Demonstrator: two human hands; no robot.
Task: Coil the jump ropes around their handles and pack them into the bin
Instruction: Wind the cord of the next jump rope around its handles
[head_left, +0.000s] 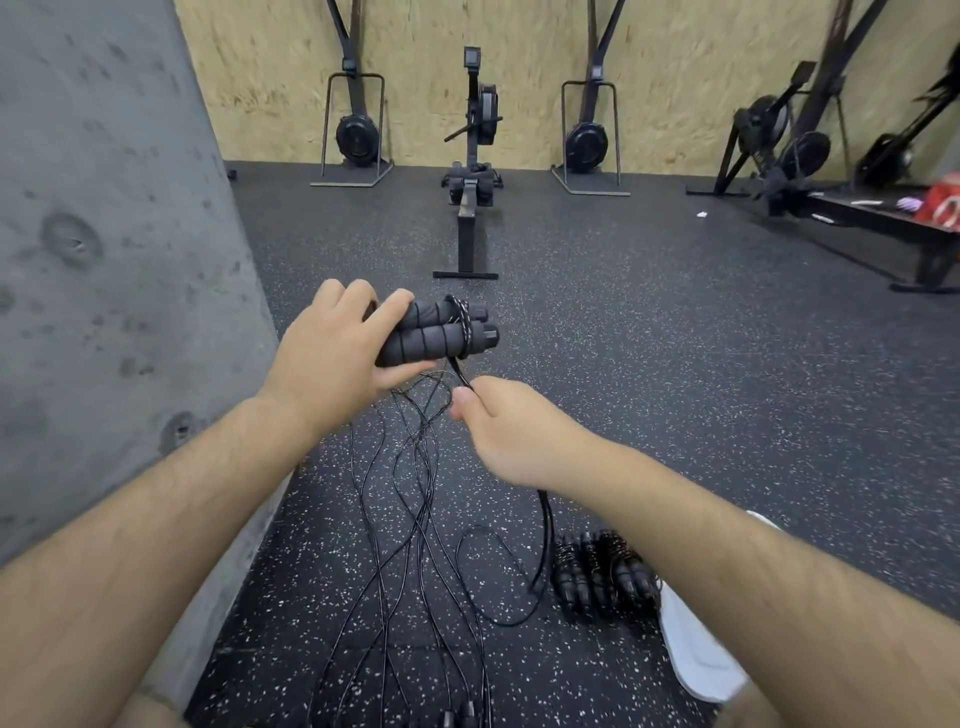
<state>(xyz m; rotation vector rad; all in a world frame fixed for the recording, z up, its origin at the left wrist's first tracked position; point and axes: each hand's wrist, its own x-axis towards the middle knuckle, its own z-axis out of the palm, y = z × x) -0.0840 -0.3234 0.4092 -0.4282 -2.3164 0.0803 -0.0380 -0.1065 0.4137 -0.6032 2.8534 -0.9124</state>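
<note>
A rough grey concrete wall (104, 260) fills the left side and meets a black rubber floor (675, 364) flecked with white. Beside it, the left hand (332, 348) grips a pair of black foam handles (436, 332) held side by side above the floor, with a few turns of cord (460, 371) wound round them near their caps. Below, loose ropes (410, 519) trail in tangled loops across the floor. Far behind, a rowing machine (475, 156) stands against a plywood wall (519, 62). The right hand (498, 431) pinches the cord just under the handles, and its slack falls to the floor. Further right lie coiled bundles (602, 577), two or perhaps three, touching a white shoe (696, 654). At the far right, a dark bench (872, 213) carries something red, too blurred to name.
</note>
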